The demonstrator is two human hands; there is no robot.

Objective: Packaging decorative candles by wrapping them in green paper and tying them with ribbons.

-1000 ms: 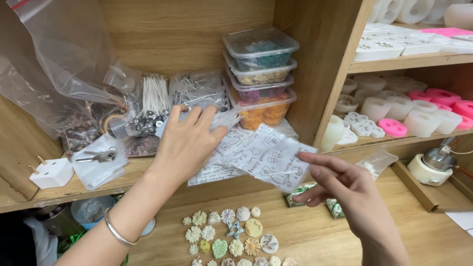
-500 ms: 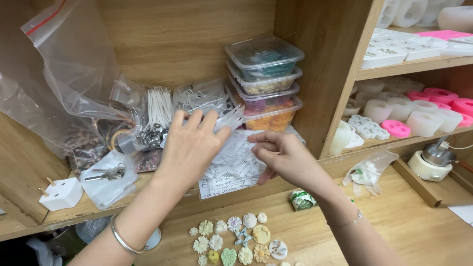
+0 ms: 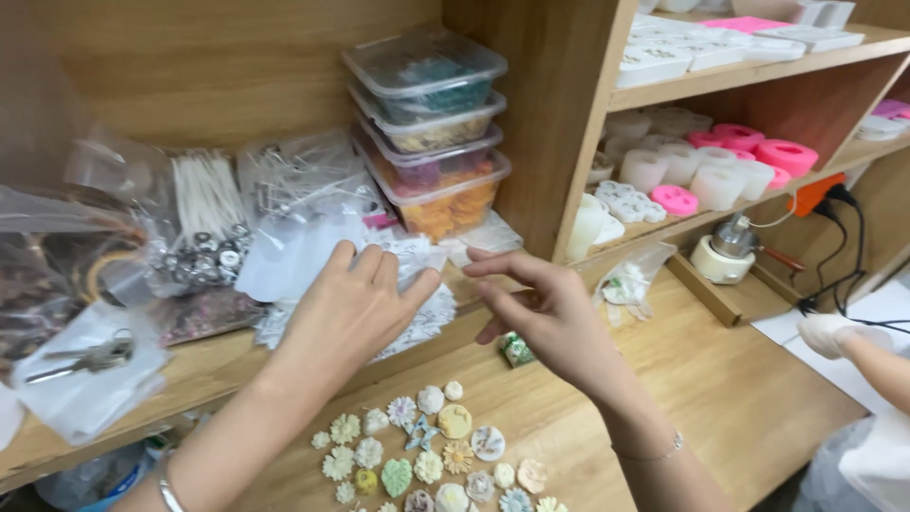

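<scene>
My left hand (image 3: pixel 346 308) lies flat, fingers together, pressing a clear bag of white patterned sheets (image 3: pixel 422 318) onto the wooden shelf (image 3: pixel 204 374). My right hand (image 3: pixel 545 318) hovers just right of it above the shelf's front edge, fingers loosely spread and holding nothing. Below both hands, several small flower- and leaf-shaped pieces (image 3: pixel 431 455) in pale colours lie on the wooden worktop (image 3: pixel 711 379). A small green wrapped item (image 3: pixel 518 350) sits on the worktop under my right hand.
Stacked clear lidded tubs (image 3: pixel 431 128) stand behind the hands. Bags of wicks and metal parts (image 3: pixel 204 223) and a bag with keys (image 3: pixel 90 365) lie to the left. Pink and white moulds (image 3: pixel 720 171) fill the right shelves. Another person's gloved hand (image 3: pixel 839 332) is at the right edge.
My right hand has let go of the sheets and drawn back to the right. The left hand stays pressed on the bag. The camera has swung right.
</scene>
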